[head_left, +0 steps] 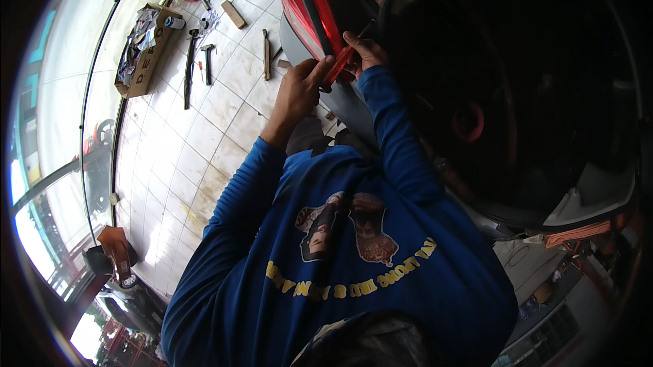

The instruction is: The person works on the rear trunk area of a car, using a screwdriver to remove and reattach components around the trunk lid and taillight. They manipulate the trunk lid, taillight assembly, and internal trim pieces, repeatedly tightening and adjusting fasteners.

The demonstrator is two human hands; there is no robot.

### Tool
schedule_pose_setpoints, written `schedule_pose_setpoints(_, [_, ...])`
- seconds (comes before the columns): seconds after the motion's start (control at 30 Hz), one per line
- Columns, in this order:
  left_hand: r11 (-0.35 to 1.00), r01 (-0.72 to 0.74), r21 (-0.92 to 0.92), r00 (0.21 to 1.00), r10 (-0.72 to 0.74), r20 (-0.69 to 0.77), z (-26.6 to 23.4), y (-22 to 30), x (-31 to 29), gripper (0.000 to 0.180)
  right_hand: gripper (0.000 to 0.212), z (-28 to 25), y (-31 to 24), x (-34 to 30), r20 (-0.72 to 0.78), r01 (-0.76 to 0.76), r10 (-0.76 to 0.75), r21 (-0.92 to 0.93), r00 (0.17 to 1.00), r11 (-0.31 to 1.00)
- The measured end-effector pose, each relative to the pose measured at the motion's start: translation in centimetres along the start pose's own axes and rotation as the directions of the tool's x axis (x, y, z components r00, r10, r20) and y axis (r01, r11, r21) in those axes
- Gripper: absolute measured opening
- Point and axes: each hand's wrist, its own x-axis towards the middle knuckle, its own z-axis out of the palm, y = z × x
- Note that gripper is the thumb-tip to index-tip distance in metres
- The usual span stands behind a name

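Both my hands meet at the lower end of a red tail light point(309, 10) at the corner of a vehicle. My left hand point(303, 88) is closed, its fingertips on a narrow, shiny red piece point(337, 72). From the other side my right hand point(368, 53) grips the same piece, fingers curled and thumb near its upper end. Whether this piece is separate from the light cannot be made out. A black rubber strip point(314, 10) runs down over the light towards my fingers. Below my hands is the grey bumper point(347, 105).
The dark vehicle opening point(510, 95) fills the right side. On the tiled floor point(204, 129) to the left lie a hammer point(207, 61), a long dark bar point(190, 71), a wooden stick point(266, 54) and a wood block point(233, 14). A filled cardboard box point(144, 71) stands beyond.
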Motion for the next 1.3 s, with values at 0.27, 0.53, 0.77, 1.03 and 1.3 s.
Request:
schedule_pose_setpoints(0.27, [1.000,-0.025,-0.019,0.999,0.026,0.030,-0.2,-1.4,-0.5,0.042,0.024,-1.6,1.7,0.4,0.001,-0.016,0.016,0.246,1.000,0.969])
schedule_pose_setpoints(0.53, [0.891,-0.438,0.122,0.872,0.454,-0.185,0.7,-5.2,0.7,0.032,0.024,-1.2,3.6,2.2,-0.191,0.070,0.042,0.544,0.981,0.836])
schedule_pose_setpoints(0.77, [0.814,-0.309,0.492,0.932,0.363,-0.014,1.4,1.3,1.0,0.036,0.029,-2.2,5.5,0.8,-0.228,0.151,-0.007,0.624,0.974,0.766])
schedule_pose_setpoints(1.03, [0.874,-0.264,0.408,0.952,0.303,-0.034,2.1,-1.3,4.3,0.038,0.028,-1.5,4.3,0.8,-0.131,0.148,-0.074,0.767,0.989,0.625])
schedule_pose_setpoints(1.3, [0.899,-0.271,0.343,0.945,0.316,-0.084,1.8,-1.9,3.0,0.037,0.027,-2.1,4.4,2.2,-0.168,0.120,0.011,0.748,0.986,0.653])
